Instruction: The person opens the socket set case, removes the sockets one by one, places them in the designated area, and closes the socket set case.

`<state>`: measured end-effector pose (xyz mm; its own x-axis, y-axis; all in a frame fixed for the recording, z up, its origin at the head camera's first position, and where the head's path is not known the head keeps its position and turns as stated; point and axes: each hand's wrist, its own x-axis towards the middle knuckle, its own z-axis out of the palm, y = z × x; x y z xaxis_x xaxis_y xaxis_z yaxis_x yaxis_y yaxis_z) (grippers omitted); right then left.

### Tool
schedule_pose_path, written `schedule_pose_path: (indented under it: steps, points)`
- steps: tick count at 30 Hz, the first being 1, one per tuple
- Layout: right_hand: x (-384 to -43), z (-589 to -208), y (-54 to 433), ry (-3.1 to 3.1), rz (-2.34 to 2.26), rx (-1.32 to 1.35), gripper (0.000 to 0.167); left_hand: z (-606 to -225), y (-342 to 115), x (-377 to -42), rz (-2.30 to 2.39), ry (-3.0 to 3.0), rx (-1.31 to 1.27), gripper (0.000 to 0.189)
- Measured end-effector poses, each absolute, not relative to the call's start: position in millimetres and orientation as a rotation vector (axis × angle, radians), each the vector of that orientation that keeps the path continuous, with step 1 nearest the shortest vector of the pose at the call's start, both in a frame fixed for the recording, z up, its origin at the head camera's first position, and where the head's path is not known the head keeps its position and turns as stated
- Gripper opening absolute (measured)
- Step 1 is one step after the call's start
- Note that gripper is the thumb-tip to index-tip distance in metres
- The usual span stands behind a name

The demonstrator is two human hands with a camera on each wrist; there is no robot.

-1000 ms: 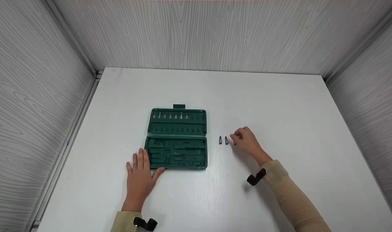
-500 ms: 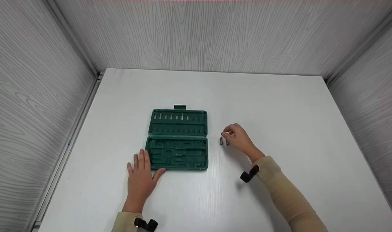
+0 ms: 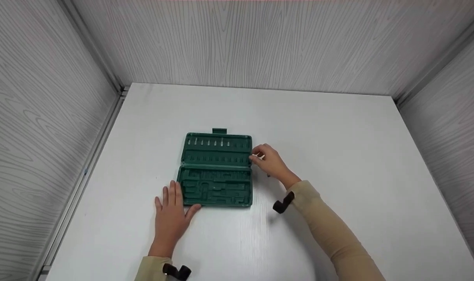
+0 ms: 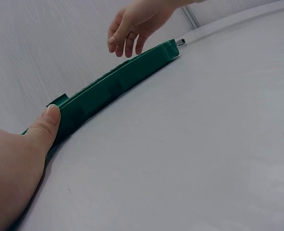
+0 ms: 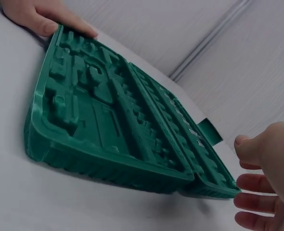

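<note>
A green plastic bit case (image 3: 216, 167) lies unfolded on the white table, its latch side away from me. Several small metal screwdriver bits (image 3: 208, 143) stand in a row in the far half. My left hand (image 3: 170, 218) rests against the case's near left corner, fingers straight, thumb (image 4: 49, 120) along the front edge. At the right edge of the far half is my right hand (image 3: 271, 162), thumb and forefinger pinched around a screwdriver bit that the fingers hide. Under that hand, one loose bit (image 3: 268, 175) just shows on the table.
The left wrist view shows the silver end of a loose bit (image 4: 180, 42) beyond the case corner. Moulded hollows fill the near half (image 5: 96, 125). A green latch tab (image 3: 219, 130) sticks out at the back. Wood-grain panels (image 3: 237, 47) surround the white table (image 3: 318, 128).
My right hand has moved left from the loose bits to the case's right edge, now covering most of them. The left hand keeps its place at the near left corner.
</note>
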<state>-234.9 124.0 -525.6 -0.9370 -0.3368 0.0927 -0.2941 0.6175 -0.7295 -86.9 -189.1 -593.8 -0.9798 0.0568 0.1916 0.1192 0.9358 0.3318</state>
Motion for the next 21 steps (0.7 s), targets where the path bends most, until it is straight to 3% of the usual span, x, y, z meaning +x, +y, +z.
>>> schedule_pose_path:
  steps: [11, 21]
  points:
    - [-258.8, -524.0, 85.4, 2.849, -1.087, -0.583, 0.02, -597.4, -189.5, -90.8, -0.497, -2.883, -0.144, 0.094]
    - [-275.2, -527.7, 61.3, 2.983, -0.806, -0.629, 0.029, -596.1, -188.9, -90.4, -0.497, -2.872, -0.15, 0.092]
